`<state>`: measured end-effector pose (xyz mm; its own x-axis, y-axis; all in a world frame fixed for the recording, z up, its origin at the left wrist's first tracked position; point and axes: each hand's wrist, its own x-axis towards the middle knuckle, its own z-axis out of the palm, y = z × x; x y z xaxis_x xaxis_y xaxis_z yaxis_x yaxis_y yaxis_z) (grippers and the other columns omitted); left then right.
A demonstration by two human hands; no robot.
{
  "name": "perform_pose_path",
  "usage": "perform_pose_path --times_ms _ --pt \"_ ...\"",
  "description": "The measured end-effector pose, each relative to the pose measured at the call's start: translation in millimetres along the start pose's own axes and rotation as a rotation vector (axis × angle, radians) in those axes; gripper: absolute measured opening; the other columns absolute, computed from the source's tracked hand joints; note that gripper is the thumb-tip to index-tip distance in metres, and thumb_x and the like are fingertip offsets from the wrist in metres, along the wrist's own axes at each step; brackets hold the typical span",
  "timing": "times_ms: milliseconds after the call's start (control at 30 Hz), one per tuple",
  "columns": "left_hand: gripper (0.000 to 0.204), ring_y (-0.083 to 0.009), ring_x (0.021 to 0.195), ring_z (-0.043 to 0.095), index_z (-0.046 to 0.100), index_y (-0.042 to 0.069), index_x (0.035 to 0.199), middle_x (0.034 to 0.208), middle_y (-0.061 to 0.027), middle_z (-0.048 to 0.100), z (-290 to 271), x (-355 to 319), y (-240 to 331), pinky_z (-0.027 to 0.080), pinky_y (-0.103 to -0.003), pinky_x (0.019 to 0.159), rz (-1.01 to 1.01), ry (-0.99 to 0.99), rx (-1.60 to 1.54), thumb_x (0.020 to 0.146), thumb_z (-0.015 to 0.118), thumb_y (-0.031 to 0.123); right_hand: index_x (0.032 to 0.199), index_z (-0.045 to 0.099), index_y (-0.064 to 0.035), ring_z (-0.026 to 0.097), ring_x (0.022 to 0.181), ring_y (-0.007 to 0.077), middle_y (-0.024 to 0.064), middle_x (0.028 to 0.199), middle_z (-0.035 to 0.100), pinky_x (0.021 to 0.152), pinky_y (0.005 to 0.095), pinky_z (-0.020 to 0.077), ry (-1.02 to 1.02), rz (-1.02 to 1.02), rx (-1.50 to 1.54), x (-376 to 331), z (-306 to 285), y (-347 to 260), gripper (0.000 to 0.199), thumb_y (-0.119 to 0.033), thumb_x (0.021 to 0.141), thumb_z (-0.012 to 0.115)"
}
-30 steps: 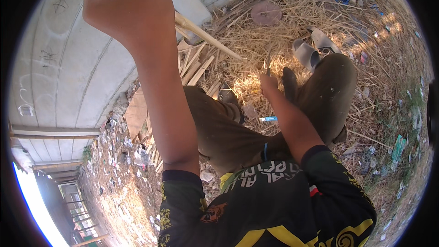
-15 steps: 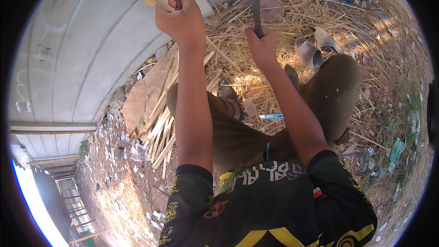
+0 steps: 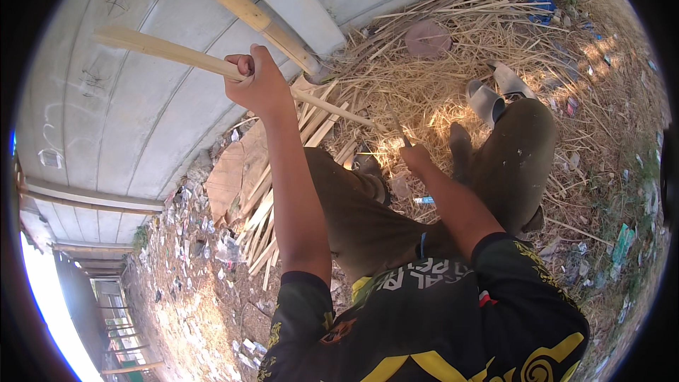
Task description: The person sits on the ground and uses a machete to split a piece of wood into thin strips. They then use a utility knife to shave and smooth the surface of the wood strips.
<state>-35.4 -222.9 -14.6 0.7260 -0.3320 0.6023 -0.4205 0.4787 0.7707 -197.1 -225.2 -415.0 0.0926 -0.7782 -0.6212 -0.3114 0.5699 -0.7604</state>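
My left hand (image 3: 258, 85) is raised and closed around a long pale bamboo stick (image 3: 163, 49). The stick slants from the upper left down to the right, toward my knees. My right hand (image 3: 417, 159) is low, just past the stick's lower end, fingers closed on a thin dark blade (image 3: 401, 136) that points up and away. I sit on the ground with my legs in brown trousers (image 3: 509, 148) bent in front of me. The blade's tip lies close to the stick's lower end; I cannot tell whether they touch.
A thick bamboo pole (image 3: 240, 7) leans on the grey concrete wall (image 3: 127, 134). Split bamboo strips (image 3: 265, 219) lie piled at my left. Dry straw (image 3: 438, 85) covers the ground, with a pair of sandals (image 3: 495, 88), a round reddish disc (image 3: 428, 39) and scattered litter (image 3: 205, 240).
My right hand has come down from a raised position to low beside my knee, blade with it. My left hand has shifted left and down with the stick.
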Motion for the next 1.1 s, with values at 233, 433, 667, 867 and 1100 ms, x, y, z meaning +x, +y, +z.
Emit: perform_pose_path --times_ms 233,433,667,867,1100 --pt "0.042 -0.0032 0.056 0.032 0.032 0.014 0.075 0.065 0.0062 0.034 9 -26 80 0.027 -0.024 0.050 0.071 -0.070 -0.065 0.090 0.068 -0.002 0.100 0.066 0.0076 0.065 0.066 0.0266 0.0162 0.083 0.067 0.055 0.0448 0.0496 0.153 0.121 0.051 -3 -14 -8 0.034 -0.024 0.087 0.068" --pt "0.044 -0.0052 0.048 0.035 0.032 0.014 0.073 0.062 0.0033 0.038 -5 -24 121 0.027 -0.026 0.044 0.132 0.004 -0.135 0.091 0.069 -0.001 0.107 0.072 0.0088 0.073 0.079 0.0334 0.0218 0.096 0.073 0.067 0.0479 0.0542 0.186 0.217 0.181 -18 -18 -13 0.041 -0.027 0.089 0.068" --pt "0.027 -0.0048 0.062 0.038 0.040 0.010 0.085 0.073 0.0046 0.040 12 -46 -3 0.038 -0.023 0.059 0.063 0.032 0.026 0.094 0.062 -0.002 0.096 0.068 0.0060 0.067 0.066 0.0316 0.0199 0.083 0.070 0.062 0.0469 0.0509 0.205 -0.108 -0.096 -16 -20 -38 0.037 -0.031 0.089 0.067" --pt "0.023 -0.0058 0.061 0.038 0.041 0.009 0.086 0.073 0.0026 0.042 4 -15 -16 0.037 -0.024 0.054 0.008 0.022 0.032 0.092 0.059 -0.004 0.083 0.062 -0.0004 0.054 0.055 0.0130 0.0022 0.061 0.056 0.053 0.0374 0.0406 0.073 -0.836 0.202 -113 -68 -193 0.038 -0.034 0.099 0.068" --pt "0.022 -0.0064 0.061 0.040 0.041 0.008 0.086 0.072 0.0015 0.045 5 -2 -25 0.039 -0.024 0.055 0.009 0.020 0.023 0.089 0.060 -0.004 0.077 0.052 -0.0101 0.044 0.056 0.0029 -0.0061 0.064 0.048 0.053 0.0241 0.0332 -0.060 -1.033 0.977 -95 -25 -176 0.028 -0.008 0.102 0.064"
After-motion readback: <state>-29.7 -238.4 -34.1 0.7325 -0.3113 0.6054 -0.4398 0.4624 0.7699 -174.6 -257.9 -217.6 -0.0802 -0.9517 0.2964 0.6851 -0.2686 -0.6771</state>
